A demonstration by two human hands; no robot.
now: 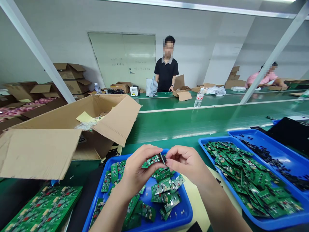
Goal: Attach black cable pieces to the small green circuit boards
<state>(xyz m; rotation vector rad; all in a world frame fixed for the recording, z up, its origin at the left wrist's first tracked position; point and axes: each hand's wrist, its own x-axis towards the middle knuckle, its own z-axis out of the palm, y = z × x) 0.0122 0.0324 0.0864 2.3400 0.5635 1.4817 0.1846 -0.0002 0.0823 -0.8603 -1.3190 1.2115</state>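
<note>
Above the middle blue tray (188,211), my left hand (136,169) grips a small green circuit board (151,161) between thumb and fingers. A small black part (164,159) sits at the board's right edge. My right hand (184,161) pinches at this black part; its fingertips partly cover it, and I cannot tell whether the part is fixed to the board. In the tray below lie loose circuit boards (160,188), partly hidden by my hands and forearms.
To the right stand a blue tray heaped with boards (248,180) and another with small black parts (263,151). Joined board panels (43,209) lie at the lower left. An open cardboard box (41,151) stands behind them. Across the green bench are a water bottle (199,97) and a standing person (166,74).
</note>
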